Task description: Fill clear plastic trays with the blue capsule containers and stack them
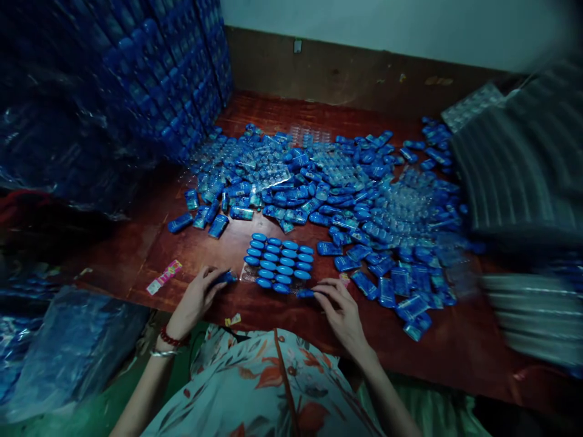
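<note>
Pinching a shiny blue plastic pack (305, 293) in the right hand (342, 308), long side left to right, close by the near right corner of the clear plastic tray (248, 273) of blue ovals (285, 262). Pinching a dark blue pack (225, 277) in the left hand (199, 297), just left of the tray. Farther back, a messy blue heap (328, 197).

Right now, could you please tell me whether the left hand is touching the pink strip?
Apart: the head view shows bare table between the left hand and the pink strip.
</note>
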Available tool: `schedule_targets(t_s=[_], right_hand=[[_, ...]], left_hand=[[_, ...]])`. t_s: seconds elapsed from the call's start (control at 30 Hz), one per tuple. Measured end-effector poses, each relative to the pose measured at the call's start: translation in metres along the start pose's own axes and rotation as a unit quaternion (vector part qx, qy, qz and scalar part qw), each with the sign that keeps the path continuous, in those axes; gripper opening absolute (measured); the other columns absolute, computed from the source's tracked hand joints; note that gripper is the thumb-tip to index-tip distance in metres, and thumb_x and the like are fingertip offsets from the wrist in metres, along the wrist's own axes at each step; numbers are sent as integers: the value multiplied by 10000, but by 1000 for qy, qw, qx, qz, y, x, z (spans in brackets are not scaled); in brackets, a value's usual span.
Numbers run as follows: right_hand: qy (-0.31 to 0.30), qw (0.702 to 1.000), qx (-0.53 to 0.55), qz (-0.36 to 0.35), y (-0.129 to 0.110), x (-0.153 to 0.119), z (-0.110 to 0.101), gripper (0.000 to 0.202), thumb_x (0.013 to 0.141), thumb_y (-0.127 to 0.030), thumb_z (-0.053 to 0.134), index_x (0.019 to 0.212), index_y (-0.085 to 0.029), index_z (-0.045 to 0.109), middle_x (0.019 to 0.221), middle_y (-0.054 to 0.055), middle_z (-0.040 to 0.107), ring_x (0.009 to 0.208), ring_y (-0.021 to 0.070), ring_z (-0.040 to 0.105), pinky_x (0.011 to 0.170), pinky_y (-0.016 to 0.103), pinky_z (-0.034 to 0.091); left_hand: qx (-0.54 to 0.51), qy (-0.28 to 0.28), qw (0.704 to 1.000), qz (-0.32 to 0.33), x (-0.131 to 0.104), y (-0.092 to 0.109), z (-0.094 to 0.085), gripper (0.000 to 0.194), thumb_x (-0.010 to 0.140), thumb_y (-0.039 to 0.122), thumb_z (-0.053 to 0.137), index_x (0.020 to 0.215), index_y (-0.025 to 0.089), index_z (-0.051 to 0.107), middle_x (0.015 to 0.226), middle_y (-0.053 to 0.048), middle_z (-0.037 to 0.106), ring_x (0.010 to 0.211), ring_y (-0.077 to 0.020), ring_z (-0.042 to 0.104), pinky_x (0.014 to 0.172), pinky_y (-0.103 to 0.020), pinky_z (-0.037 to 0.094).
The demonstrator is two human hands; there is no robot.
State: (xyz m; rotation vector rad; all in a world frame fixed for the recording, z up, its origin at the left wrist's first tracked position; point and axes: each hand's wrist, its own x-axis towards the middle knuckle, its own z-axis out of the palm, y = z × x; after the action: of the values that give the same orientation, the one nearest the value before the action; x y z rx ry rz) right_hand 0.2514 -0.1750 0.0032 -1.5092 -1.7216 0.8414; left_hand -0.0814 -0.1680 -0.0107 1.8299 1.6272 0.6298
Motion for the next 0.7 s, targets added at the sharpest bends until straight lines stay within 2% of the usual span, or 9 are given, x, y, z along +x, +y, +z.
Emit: schedule_targets(t_s=[0.07,0.2,0.3,0.37,0.43,0.5,0.6,0.7], right_hand=[[5,1000,14,27,2,-5,6,163,870,-315,528,875,-204,648,979,81,595,913,191,600,747,319,527],[28,995,55,76,5,-17,11,204,841,-329,574,1003,-205,575,1056,95,582,946,186,598,730,289,549],[56,995,55,66,2,-20,13,251,840,-304,582,1073,-213,554,1057,87,603,917,182,623,757,306,561],[76,997,17,18,2,-18,16,240,852,-263,566,1089,-219,564,1041,84,623,918,191,632,792,342,560],[70,995,-29,-59,5,-15,20,229,867,-204,531,1088,-231,588,1017,77,641,939,197,631,830,371,551],[55,987,-60,-136,11,-12,23,293,874,-138,482,1121,-247,595,1026,72,647,961,192,629,842,371,549],[20,973,-100,-208,19,-9,22,437,861,-58,409,1219,-262,556,1088,81,627,1023,189,609,845,362,551],[-49,960,-142,-236,14,-3,13,542,826,1,354,1274,-260,514,1098,93,604,1066,195,579,842,371,546]], left_hand=[[-1,3,1000,-12,-3,3,-2,323,877,365,467,1111,194,607,916,-67,603,793,-175,603,718,-307,509],[-33,47,995,-85,-8,12,-9,359,825,413,557,1087,170,589,955,-75,647,825,-197,623,713,-319,518],[-39,83,992,-87,-5,21,-12,348,805,430,594,1020,156,585,934,-72,658,802,-194,626,708,-316,522],[-21,97,994,-34,0,27,-8,300,827,403,580,1000,158,584,902,-62,650,788,-182,615,721,-313,521],[8,90,995,45,6,31,1,221,878,332,514,1004,167,590,897,-63,632,804,-172,599,733,-307,517],[45,72,988,126,11,33,10,225,915,227,432,1072,179,587,946,-80,614,861,-171,579,757,-309,511],[107,46,969,217,15,32,17,346,917,119,362,1213,186,530,1024,-112,589,933,-186,543,797,-336,503],[149,4,951,272,19,31,12,381,918,112,343,1268,166,485,1064,-131,580,967,-206,520,839,-373,495]])
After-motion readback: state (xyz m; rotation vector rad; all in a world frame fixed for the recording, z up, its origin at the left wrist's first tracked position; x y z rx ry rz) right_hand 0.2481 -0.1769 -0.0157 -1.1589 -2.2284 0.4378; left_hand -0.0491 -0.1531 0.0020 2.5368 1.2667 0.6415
